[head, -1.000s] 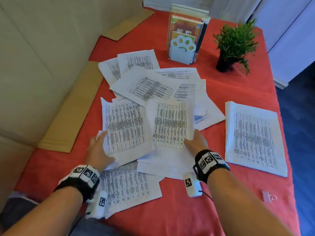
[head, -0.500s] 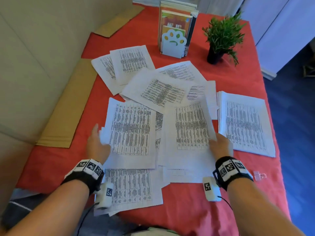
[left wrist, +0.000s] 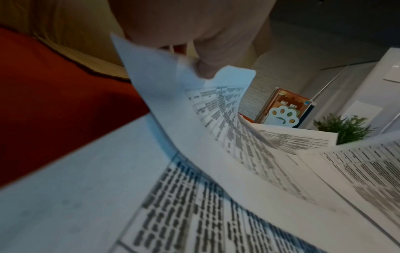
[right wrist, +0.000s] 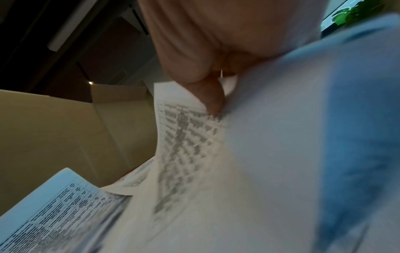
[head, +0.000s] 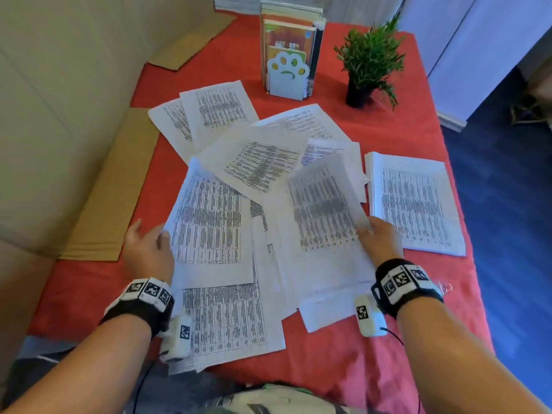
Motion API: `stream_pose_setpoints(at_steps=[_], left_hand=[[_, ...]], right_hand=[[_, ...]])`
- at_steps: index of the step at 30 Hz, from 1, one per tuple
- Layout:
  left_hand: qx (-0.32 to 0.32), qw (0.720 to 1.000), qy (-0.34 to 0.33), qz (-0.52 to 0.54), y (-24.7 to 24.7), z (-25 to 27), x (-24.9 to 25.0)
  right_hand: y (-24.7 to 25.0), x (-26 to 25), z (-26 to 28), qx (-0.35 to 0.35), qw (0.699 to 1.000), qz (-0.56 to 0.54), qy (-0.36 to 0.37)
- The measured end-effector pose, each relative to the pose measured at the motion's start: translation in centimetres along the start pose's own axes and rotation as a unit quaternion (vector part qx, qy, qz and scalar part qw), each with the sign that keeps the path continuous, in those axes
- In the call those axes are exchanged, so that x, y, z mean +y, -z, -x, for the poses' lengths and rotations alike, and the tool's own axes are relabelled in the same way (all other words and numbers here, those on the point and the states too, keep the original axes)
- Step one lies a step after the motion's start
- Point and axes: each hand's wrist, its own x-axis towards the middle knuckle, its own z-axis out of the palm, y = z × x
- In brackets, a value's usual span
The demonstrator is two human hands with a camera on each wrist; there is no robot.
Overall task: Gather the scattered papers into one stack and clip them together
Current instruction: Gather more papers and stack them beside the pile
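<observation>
Printed white papers [head: 254, 162], covered in dense tabular text, lie fanned and overlapping across the middle of the red table [head: 352, 366]; a squared stack [head: 415, 201] sits just right of them. The left hand [head: 146, 249] holds the left edge of one sheet [head: 209, 225], thumb on top, its corner curling up against the fingers [left wrist: 205, 68]. The right hand [head: 380, 237] pinches the right edge of a lifted sheet [head: 324, 210], thumb [right wrist: 211, 95] pressed on the printed face. A clip [head: 446, 286] lies just beside the right wrist.
</observation>
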Motion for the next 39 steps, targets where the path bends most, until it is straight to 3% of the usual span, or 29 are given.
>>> stream_pose_setpoints(at_steps=[2,5,11,14,16,20,26,30,34,36,39], left_hand=[[0.034,0.999,-0.003,0.032,0.6,0.3,0.6],[0.017,0.997,0.048,0.052,1.6,0.8,2.2],[-0.110,0.985,0.124,0.045,1.6,2.8,1.7],[-0.181,0.978,0.106,-0.017,0.9,3.6,0.3],[-0.191,0.976,0.090,-0.052,0.9,4.2,-0.1],[-0.215,0.969,0.097,-0.069,0.9,5.0,0.0],[-0.192,0.970,0.127,-0.077,1.1,6.4,0.9],[-0.199,0.970,0.136,-0.026,1.0,6.6,1.3],[-0.215,0.969,0.117,0.013,1.4,6.4,1.7],[-0.219,0.970,0.096,0.049,1.5,6.4,1.8],[-0.206,0.965,0.121,0.112,1.6,6.3,1.8]], right_hand=[[0.1,-0.6,0.3,0.025,0.999,-0.030,-0.002],[0.6,-1.4,0.2,0.028,0.999,-0.021,0.002],[1.7,-3.4,0.6,0.076,0.996,0.040,0.025],[2.0,-4.2,0.8,0.118,0.992,0.038,0.028],[2.5,-4.8,1.1,0.158,0.987,0.022,0.035],[3.9,-5.8,1.8,0.239,0.966,-0.038,0.088],[4.0,-6.3,2.3,0.277,0.925,-0.119,0.232],[3.1,-7.0,2.3,0.244,0.899,-0.189,0.309],[3.0,-9.3,3.1,0.213,0.898,-0.232,0.307],[2.4,-10.0,3.1,0.165,0.931,-0.221,0.240],[-0.6,-8.5,2.6,0.010,0.982,-0.167,0.083]])
